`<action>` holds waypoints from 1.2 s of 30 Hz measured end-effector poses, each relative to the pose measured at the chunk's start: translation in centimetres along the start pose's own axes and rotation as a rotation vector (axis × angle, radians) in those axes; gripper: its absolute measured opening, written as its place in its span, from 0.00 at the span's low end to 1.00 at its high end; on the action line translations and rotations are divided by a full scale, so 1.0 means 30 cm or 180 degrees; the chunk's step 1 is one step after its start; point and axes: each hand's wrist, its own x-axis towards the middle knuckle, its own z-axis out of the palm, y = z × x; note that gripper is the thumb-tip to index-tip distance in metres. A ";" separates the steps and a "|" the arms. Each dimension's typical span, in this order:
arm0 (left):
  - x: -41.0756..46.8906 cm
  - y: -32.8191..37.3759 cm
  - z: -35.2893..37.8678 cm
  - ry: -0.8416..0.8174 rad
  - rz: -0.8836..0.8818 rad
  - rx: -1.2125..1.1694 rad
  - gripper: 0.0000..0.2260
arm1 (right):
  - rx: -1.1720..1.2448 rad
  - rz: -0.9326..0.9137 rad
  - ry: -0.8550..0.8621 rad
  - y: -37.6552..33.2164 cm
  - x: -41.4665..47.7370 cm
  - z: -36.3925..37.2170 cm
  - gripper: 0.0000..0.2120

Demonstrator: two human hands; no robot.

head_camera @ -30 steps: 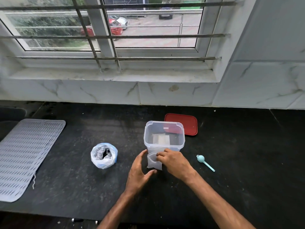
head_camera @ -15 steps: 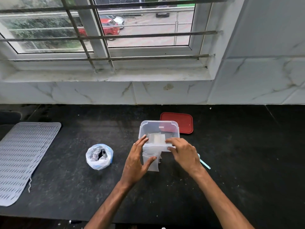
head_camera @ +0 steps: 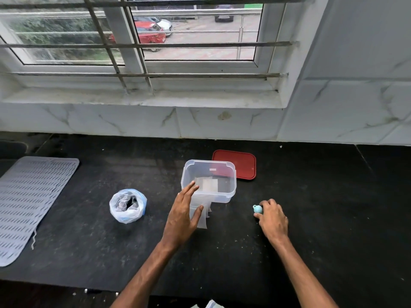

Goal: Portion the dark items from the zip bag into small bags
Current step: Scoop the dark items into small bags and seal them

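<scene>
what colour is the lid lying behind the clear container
Red: the lid shows plainly in the head view, flat on the black counter.

grey mat (head_camera: pixel 33 203), red lid (head_camera: pixel 239 163), barred window (head_camera: pixel 142 32)

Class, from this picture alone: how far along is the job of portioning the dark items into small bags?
Done: setup only. The zip bag stands open, the red lid lies off the clear container.
In hand: the left hand steadies a small bag; the right hand closes on the teal scoop.
Left: all the portioning; no filled bag shows.
</scene>
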 end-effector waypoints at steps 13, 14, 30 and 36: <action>-0.033 -0.083 -0.108 0.0503 -0.0152 -0.0043 0.21 | 0.0944 -0.1201 0.0890 -0.303 -0.038 -0.167 0.18; -0.044 -0.113 -0.133 0.0807 -0.0320 -0.0231 0.18 | 0.1353 -0.1289 0.0708 -0.359 -0.054 -0.177 0.18; 0.005 -0.667 -0.384 0.0279 -0.3056 -0.0019 0.17 | 0.1807 -0.1179 -0.1317 -1.135 -0.206 0.121 0.10; 0.000 -0.699 -0.423 0.0183 -0.2875 -0.0345 0.06 | 0.0319 -0.1329 -0.1033 -1.230 -0.223 0.222 0.11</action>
